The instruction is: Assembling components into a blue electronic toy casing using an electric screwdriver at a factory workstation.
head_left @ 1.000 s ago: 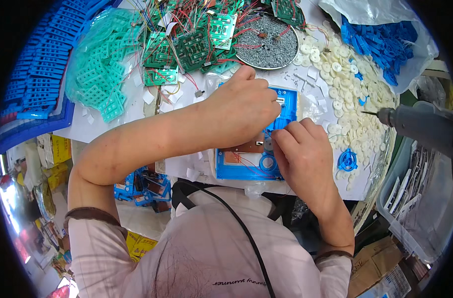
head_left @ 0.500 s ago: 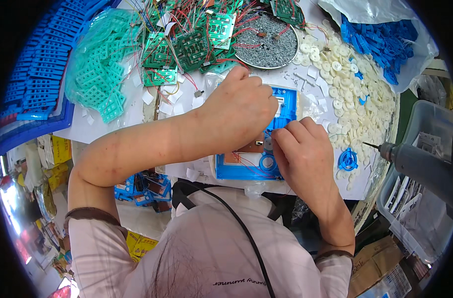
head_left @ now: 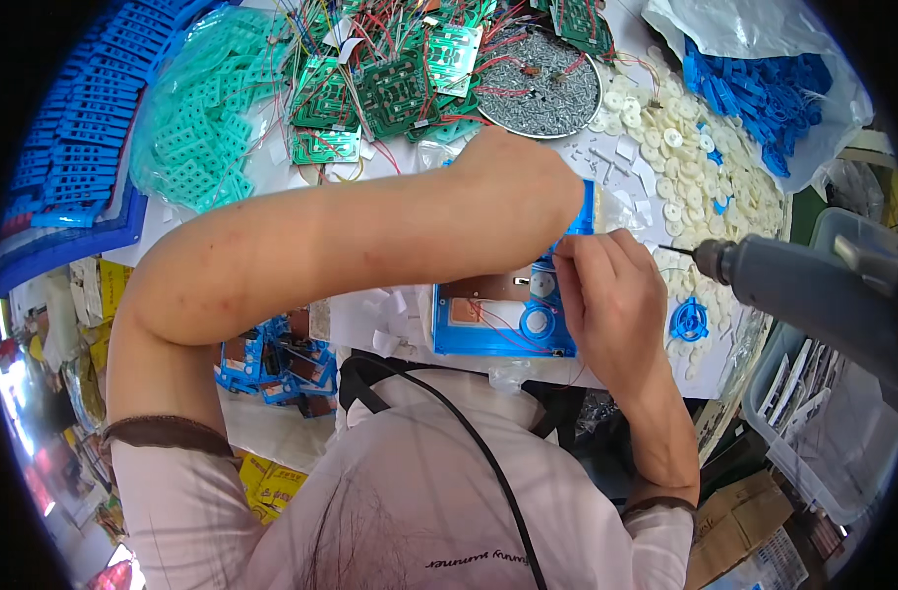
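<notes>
A blue plastic housing lies on the table in front of me, with a brown board, a pale disc, a blue ring and thin red wires inside. Stretched across its far part is my left arm; my left hand is over the housing, its fingers hidden beneath. At the housing's right side my right hand has its fingers pinched together against the rim; what they hold, if anything, is hidden. Just right of that hand, a grey electric screwdriver points its thin bit toward the housing.
Green circuit boards with wires, a round tray of screws and green keypads sit at the back. White discs cover the right side, near a blue round part. Blue parts are stacked far left.
My left hand has moved right and turned, so its fingers no longer show. The screwdriver has shifted left, closer to my right hand, which stays at the housing.
</notes>
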Demonstrator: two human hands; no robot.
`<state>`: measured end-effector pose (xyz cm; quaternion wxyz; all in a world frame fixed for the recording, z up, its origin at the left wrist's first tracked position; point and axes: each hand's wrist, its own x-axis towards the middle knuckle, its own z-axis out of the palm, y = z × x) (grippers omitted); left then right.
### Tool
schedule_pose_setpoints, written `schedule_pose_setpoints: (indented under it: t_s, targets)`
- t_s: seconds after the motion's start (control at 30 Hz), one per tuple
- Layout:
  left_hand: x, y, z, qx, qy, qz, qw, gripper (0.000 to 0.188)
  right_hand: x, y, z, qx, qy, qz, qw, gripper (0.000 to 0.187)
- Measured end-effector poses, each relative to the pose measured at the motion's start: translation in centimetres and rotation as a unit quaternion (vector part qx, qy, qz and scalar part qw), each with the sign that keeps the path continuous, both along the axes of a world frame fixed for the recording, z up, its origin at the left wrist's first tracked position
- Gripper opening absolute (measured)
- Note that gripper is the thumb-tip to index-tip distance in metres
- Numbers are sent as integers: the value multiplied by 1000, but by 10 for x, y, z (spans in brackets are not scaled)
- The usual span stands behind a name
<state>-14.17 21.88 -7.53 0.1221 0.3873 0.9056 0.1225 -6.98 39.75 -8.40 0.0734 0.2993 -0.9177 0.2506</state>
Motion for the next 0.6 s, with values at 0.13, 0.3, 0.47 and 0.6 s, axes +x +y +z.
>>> schedule_pose_setpoints:
  t_s: [0.13,0.3,0.47,0.6]
  targets:
    - [-13,7,20,-61,-79,11,995,14,-13,3,-17,-76,-3,17,997,13]
    - [-24,7,17,-89,-120,17,989,15,-14,0,-31,-136,-59,-52,988,14]
    - [-19,-3,6,-29,-119,42,992,13,-17,-1,-30,-136,-104,-60,983,13]
    - [-15,-7,0,10,-96,52,994,12,-16,-1,-33,-154,-109,-64,980,14]
